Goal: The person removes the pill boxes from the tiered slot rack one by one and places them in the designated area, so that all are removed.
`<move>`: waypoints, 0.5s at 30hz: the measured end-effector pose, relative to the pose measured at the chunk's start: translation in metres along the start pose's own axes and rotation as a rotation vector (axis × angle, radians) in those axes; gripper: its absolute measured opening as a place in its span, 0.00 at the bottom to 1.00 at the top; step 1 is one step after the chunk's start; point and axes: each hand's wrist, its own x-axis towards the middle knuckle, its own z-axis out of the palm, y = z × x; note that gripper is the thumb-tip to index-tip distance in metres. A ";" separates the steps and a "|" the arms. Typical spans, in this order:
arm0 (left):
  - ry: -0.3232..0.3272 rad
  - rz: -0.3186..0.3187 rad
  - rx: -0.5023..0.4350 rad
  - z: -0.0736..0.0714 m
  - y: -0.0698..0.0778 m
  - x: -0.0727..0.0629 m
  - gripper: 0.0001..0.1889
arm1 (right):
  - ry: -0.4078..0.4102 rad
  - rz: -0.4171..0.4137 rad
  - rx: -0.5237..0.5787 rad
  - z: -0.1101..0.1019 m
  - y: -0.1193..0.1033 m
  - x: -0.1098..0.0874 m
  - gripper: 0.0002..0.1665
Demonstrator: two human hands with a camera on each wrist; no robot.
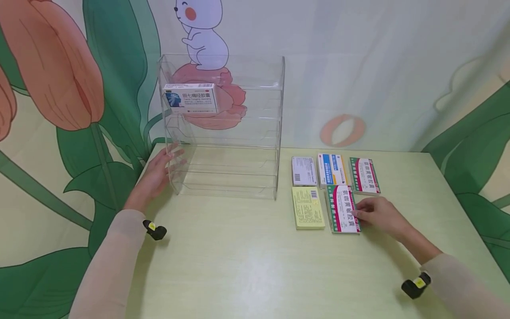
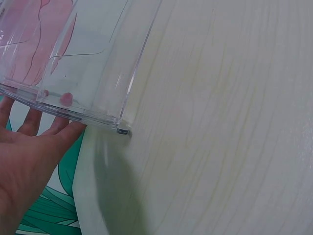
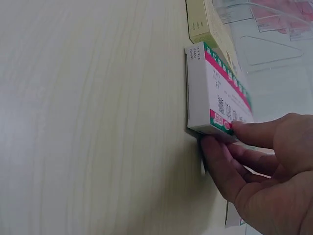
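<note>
My right hand [image 1: 380,217] pinches the right edge of a green, white and magenta medicine box [image 1: 343,208]. In the right wrist view the thumb [image 3: 259,132] lies on the printed top of this box [image 3: 220,90], while fingertips reach under its edge. My left hand [image 1: 155,175] is at the left side of a clear acrylic tiered rack [image 1: 280,128], its fingers spread. The left wrist view has those fingers [image 2: 58,125] extended against the outside of the side panel [image 2: 98,117]. A white and blue medicine box [image 1: 195,102] stands at the left of an upper tier.
Next to the gripped box lies a yellow box [image 1: 308,208]. Behind them, in a row, are a white box [image 1: 304,171], a blue, white and orange box [image 1: 332,170] and another green and magenta box [image 1: 365,176]. The pale wooden table [image 1: 239,266] meets a printed curtain [image 1: 358,66] at the back.
</note>
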 end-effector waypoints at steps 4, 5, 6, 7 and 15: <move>-0.002 0.004 -0.002 0.000 0.000 -0.001 0.30 | -0.007 0.023 -0.023 0.004 -0.003 0.005 0.18; -0.004 0.005 0.000 0.000 0.000 -0.001 0.30 | -0.010 0.027 -0.027 0.004 -0.003 0.005 0.17; -0.005 0.006 0.003 0.000 0.000 -0.001 0.30 | -0.012 0.028 -0.030 0.004 -0.004 0.005 0.17; -0.007 0.007 0.006 0.000 0.000 -0.001 0.30 | -0.014 0.031 -0.032 0.005 -0.004 0.005 0.16; -0.013 0.029 0.011 0.000 -0.002 0.001 0.29 | -0.017 0.032 -0.054 0.003 -0.008 0.003 0.17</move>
